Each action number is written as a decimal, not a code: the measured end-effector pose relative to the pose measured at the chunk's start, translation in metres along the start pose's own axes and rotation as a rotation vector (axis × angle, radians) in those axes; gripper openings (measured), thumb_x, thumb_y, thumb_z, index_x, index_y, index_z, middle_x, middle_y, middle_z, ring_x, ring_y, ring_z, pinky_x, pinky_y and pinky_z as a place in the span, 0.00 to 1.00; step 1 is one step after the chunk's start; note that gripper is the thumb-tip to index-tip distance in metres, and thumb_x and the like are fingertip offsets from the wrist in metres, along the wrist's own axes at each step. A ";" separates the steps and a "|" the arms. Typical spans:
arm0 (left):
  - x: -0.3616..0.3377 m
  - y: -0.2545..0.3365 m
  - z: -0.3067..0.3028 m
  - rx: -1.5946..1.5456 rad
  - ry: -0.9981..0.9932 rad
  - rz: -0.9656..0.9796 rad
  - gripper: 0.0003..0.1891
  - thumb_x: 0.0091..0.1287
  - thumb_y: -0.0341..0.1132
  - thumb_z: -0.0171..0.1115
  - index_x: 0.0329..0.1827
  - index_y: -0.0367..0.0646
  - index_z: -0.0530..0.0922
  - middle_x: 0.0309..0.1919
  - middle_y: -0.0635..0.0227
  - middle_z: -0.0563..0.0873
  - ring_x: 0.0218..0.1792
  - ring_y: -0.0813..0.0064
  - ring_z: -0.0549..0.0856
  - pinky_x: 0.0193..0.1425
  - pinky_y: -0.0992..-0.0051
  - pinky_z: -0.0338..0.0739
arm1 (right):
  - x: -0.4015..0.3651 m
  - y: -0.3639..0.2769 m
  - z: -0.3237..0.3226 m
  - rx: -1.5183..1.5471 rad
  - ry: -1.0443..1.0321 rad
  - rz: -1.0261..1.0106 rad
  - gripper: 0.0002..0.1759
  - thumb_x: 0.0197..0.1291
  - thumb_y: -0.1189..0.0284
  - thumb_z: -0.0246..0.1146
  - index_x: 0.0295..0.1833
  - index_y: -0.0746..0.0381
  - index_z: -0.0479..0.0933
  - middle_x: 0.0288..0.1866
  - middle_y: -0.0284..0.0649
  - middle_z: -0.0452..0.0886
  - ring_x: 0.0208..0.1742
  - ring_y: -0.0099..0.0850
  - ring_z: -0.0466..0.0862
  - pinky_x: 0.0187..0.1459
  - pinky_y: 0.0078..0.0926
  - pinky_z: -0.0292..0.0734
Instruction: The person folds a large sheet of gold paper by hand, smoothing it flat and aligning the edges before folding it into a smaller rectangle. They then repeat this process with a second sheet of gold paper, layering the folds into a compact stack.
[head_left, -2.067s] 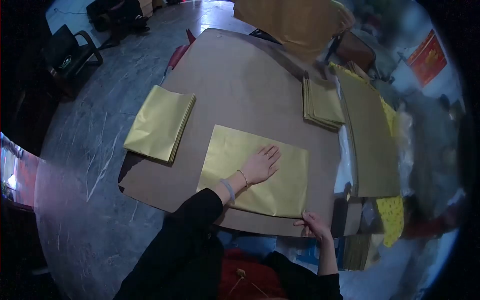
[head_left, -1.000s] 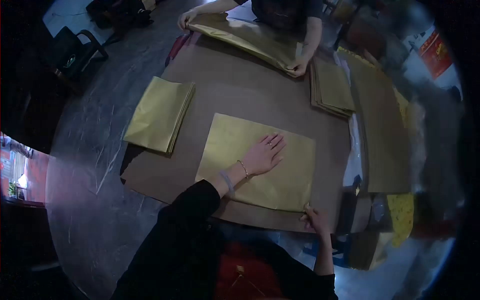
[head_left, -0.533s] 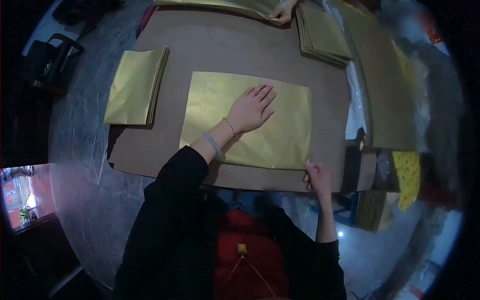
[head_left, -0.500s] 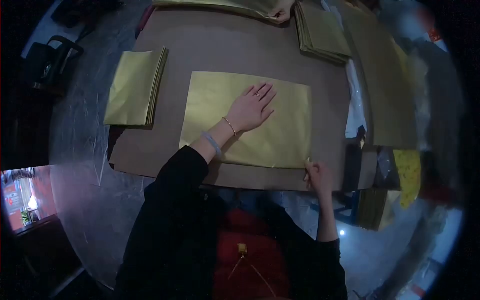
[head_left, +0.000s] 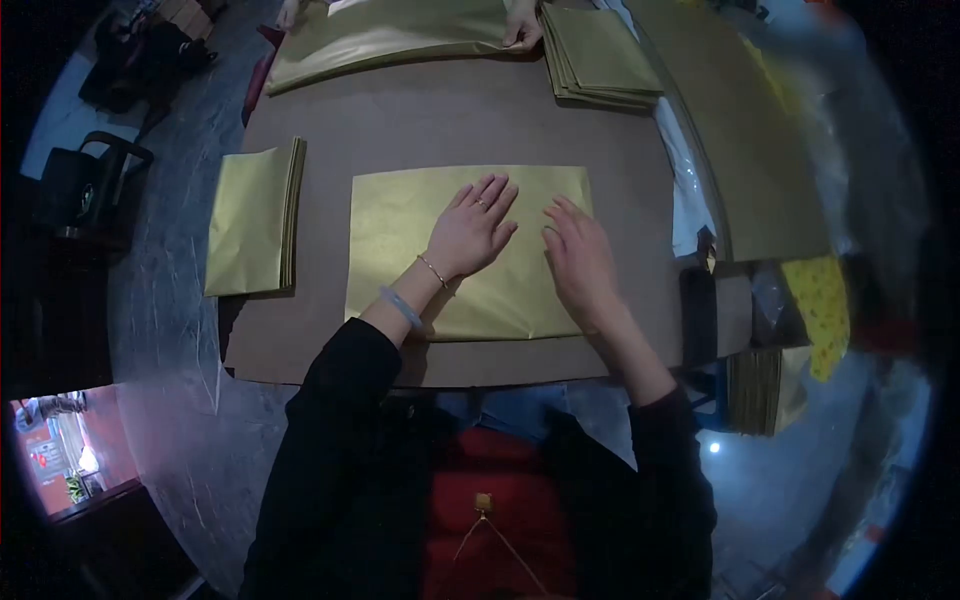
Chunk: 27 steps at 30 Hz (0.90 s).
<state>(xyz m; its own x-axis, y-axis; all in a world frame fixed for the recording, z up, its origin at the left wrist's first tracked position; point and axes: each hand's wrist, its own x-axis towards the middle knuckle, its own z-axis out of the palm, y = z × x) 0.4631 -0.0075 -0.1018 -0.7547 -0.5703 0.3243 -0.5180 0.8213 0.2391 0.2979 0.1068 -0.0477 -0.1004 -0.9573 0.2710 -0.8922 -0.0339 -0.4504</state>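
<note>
As both rest flat on gold sheet [head_left: 400, 235], left hand [head_left: 468, 232], right hand [head_left: 580, 262], fingers [head_left: 494, 193] outstretched, gripping nothing.

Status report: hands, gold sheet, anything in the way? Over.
Left hand open, flat on the rectangular gold paper sheet. Right hand open, flat on its right half. Stack of folded gold paper lies apart, left of it.

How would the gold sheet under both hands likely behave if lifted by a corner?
The gold sheet looks thin and faintly wrinkled, so it would probably flop and crease. Its glossy face suggests it may slide on the brown board if pushed.
</note>
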 end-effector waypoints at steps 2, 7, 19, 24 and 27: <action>0.000 -0.001 0.000 0.007 0.003 0.011 0.28 0.70 0.48 0.44 0.68 0.40 0.65 0.68 0.55 0.66 0.70 0.58 0.64 0.73 0.59 0.56 | 0.019 -0.007 0.020 -0.046 -0.102 -0.071 0.24 0.69 0.63 0.50 0.67 0.60 0.63 0.71 0.44 0.62 0.73 0.41 0.60 0.71 0.44 0.51; 0.000 0.000 -0.002 -0.023 -0.021 -0.009 0.28 0.71 0.48 0.44 0.68 0.40 0.65 0.68 0.56 0.67 0.70 0.58 0.63 0.73 0.60 0.55 | 0.025 0.027 0.048 -0.169 -0.151 -0.059 0.28 0.71 0.59 0.45 0.71 0.61 0.58 0.75 0.42 0.56 0.76 0.37 0.55 0.73 0.44 0.48; -0.003 0.003 -0.004 -0.067 -0.028 -0.029 0.27 0.72 0.47 0.43 0.69 0.41 0.64 0.69 0.55 0.65 0.70 0.58 0.63 0.73 0.61 0.56 | 0.014 0.054 0.036 -0.371 -0.037 0.097 0.30 0.70 0.59 0.45 0.73 0.60 0.55 0.77 0.38 0.53 0.76 0.36 0.55 0.73 0.48 0.46; -0.003 0.004 -0.005 -0.045 -0.019 -0.023 0.27 0.72 0.47 0.43 0.69 0.41 0.64 0.69 0.55 0.65 0.70 0.59 0.63 0.73 0.61 0.56 | 0.016 0.056 0.035 -0.356 -0.063 0.148 0.33 0.68 0.55 0.46 0.74 0.59 0.53 0.78 0.36 0.49 0.77 0.34 0.51 0.74 0.49 0.43; -0.002 0.002 -0.003 -0.040 -0.015 -0.013 0.27 0.72 0.47 0.44 0.69 0.41 0.64 0.70 0.56 0.64 0.71 0.59 0.62 0.73 0.61 0.55 | 0.016 0.059 0.038 -0.360 -0.047 0.138 0.34 0.66 0.55 0.48 0.74 0.59 0.54 0.78 0.37 0.50 0.78 0.34 0.51 0.74 0.49 0.42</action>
<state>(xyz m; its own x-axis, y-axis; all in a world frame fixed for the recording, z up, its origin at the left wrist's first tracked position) 0.4649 -0.0049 -0.0998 -0.7541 -0.5804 0.3074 -0.5116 0.8126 0.2792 0.2601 0.0785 -0.1027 -0.2178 -0.9583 0.1852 -0.9699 0.1915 -0.1502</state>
